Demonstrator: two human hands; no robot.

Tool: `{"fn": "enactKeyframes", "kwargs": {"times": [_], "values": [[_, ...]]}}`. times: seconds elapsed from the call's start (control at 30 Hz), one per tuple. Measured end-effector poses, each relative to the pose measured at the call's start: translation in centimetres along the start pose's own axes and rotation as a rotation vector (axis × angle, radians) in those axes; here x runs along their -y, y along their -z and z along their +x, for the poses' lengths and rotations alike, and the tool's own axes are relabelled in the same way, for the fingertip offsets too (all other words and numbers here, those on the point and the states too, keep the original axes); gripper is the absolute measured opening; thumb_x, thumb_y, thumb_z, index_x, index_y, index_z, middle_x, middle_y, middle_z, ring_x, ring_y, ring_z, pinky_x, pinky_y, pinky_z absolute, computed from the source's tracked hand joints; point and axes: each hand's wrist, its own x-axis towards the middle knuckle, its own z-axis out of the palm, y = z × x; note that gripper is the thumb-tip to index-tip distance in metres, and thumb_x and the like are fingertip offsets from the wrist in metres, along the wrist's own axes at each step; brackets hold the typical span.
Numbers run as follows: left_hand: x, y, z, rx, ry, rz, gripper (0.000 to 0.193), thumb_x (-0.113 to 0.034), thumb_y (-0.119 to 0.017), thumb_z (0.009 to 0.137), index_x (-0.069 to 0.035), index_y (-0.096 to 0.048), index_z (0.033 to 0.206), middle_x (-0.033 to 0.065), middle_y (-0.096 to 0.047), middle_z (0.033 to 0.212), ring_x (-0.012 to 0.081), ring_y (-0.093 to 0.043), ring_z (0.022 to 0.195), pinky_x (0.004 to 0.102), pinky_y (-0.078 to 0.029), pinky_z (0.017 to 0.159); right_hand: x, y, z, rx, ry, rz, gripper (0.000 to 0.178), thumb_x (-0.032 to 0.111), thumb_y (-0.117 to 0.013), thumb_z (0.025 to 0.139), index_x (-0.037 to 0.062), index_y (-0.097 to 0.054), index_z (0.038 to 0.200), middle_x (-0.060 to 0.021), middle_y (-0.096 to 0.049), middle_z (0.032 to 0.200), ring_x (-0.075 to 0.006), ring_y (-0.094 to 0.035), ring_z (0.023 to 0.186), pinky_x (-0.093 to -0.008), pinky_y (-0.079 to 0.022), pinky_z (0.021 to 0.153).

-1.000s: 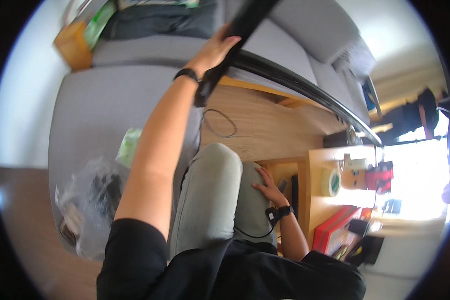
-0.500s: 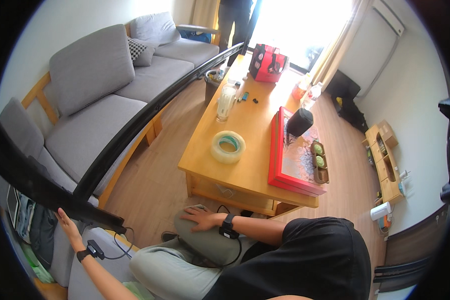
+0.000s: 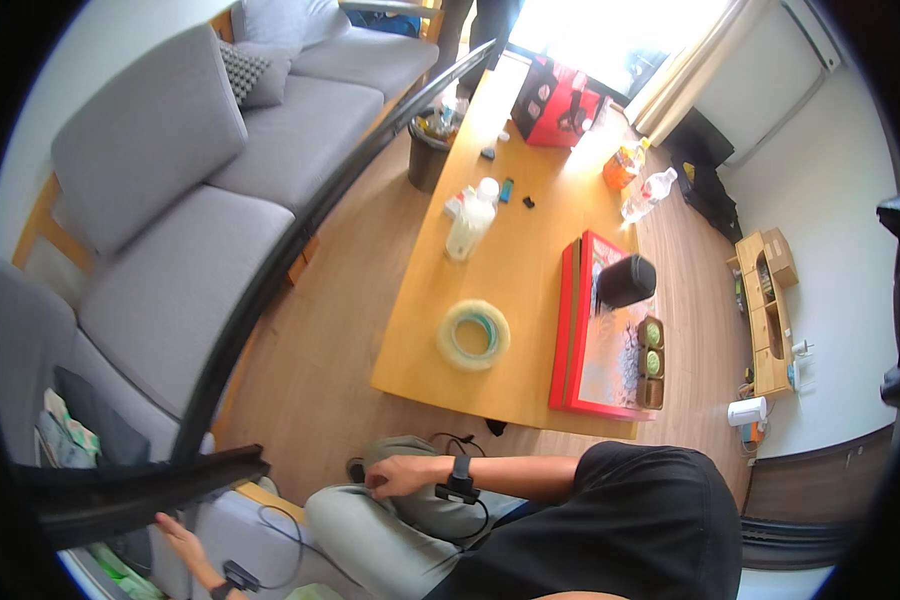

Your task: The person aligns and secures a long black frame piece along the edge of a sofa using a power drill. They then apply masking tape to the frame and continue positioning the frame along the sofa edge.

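Note:
At the lower left, my left hand (image 3: 178,537) has its fingers stretched out, the tips at the lower edge of a long black bar-like frame (image 3: 145,485). Whether they press on the bar or only come near it, I cannot tell. From there the frame's long side runs along the sofa toward the window. My right hand (image 3: 392,476) rests on my knee in grey-green trousers (image 3: 375,535), its fingers curled downward; what lies under the fingertips is hidden. Each wrist wears a black strap with a small box and a cable.
Ahead, a wooden table (image 3: 420,375) holds a tape roll (image 3: 474,335), bottles (image 3: 472,222), a red box (image 3: 570,340) with a black cylinder (image 3: 627,281) on it, and a red bag (image 3: 555,105). Left stands a grey sofa (image 3: 200,270). Another person's legs (image 3: 490,25) show at the far end.
The view has shifted, and the table sits slightly lower and farther right. My left hand is lower, beneath the frame's near end. My right hand's fingers went from spread flat to curled.

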Motion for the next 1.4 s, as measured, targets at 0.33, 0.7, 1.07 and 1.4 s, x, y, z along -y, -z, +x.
{"fn": "enactKeyframes", "kwargs": {"times": [0.33,0.7,1.07,1.4], "values": [[-17.9,5.3,0.2,0.015,0.12,0.047,0.082,-0.053,-0.05,0.096,0.014,-0.039,0.141,0.0258,-0.044,0.144,0.0339,-0.045,0.132,0.0376,-0.031,0.114,30.3,10.2,-15.3,-0.164,0.278,-0.031,0.031,0.024,-0.063,0.095,0.0011,-0.062,0.116,-0.0154,-0.067,0.112,-0.0283,-0.064,0.105,-0.0393,-0.051,0.091],[-44.1,15.7,0.2,0.01,0.089,-0.052,0.079,-0.051,-0.062,0.088,0.012,-0.049,0.135,0.0248,-0.055,0.132,0.0335,-0.054,0.12,0.0388,-0.039,0.107,34.7,14.2,-31.7,-0.483,0.158,-0.116,0.026,0.024,-0.062,0.093,0.0023,-0.066,0.107,-0.0179,-0.07,0.1,-0.0318,-0.067,0.095,-0.0398,-0.05,0.083],[-61.8,28.7,-0.4,-0.18,0.032,-0.017,0.078,-0.048,-0.074,0.08,0.01,-0.059,0.129,0.0238,-0.066,0.119,0.0332,-0.064,0.108,0.0399,-0.046,0.1,16.3,14.5,-35.1,-0.598,-0.176,0.16,0.038,0.03,-0.058,0.089,0.0027,-0.07,0.112,-0.0114,-0.074,0.097,-0.0214,-0.07,0.085,-0.035,-0.055,0.078],[-59.6,30.8,2.7,-0.085,0.274,-0.079,0.062,-0.05,-0.059,0.095,0.011,-0.065,0.105,0.0212,-0.068,0.093,0.0303,-0.064,0.079,0.0489,-0.049,0.065,10.4,11.4,-42.2,-0.286,-0.529,0.261,0.052,0.053,-0.065,0.086,0.0066,-0.073,0.109,-0.0089,-0.073,0.095,-0.0213,-0.067,0.087,-0.0381,-0.055,0.077]]}}
